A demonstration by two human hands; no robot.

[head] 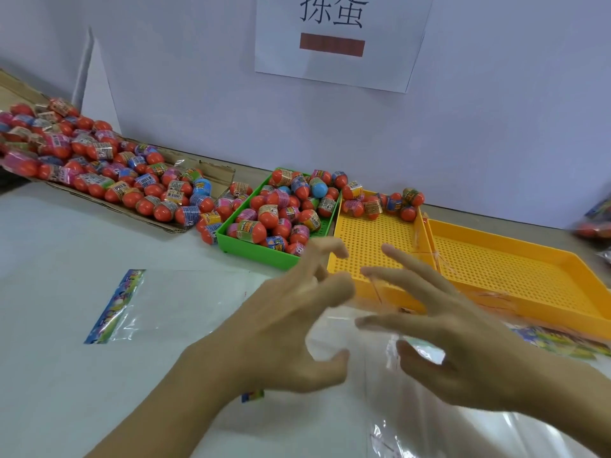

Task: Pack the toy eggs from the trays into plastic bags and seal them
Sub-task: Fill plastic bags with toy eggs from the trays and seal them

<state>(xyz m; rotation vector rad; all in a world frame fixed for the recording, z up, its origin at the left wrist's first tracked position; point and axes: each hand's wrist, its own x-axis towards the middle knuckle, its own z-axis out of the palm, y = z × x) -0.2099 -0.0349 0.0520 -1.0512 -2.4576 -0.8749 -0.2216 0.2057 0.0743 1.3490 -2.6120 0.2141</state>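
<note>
Toy eggs (281,213), mostly red with printed wrappers, fill the green tray (251,251). A few more eggs (373,203) lie at the far end of the yellow mesh tray (373,239) beside it. My left hand (291,325) and my right hand (463,345) hover side by side in front of these trays. Their fingers are spread and slightly bent, and neither grips anything that I can see. Below them a clear plastic bag (380,401) lies crumpled on the white table. Another flat bag with a colourful header (148,302) lies to the left.
A flattened cardboard sheet (215,175) at the back left carries a big heap of eggs (99,160). A second yellow tray (515,269) sits at the right, holding no eggs. A white wall with a paper sign (337,44) runs behind. Printed bag headers (562,342) lie at the right.
</note>
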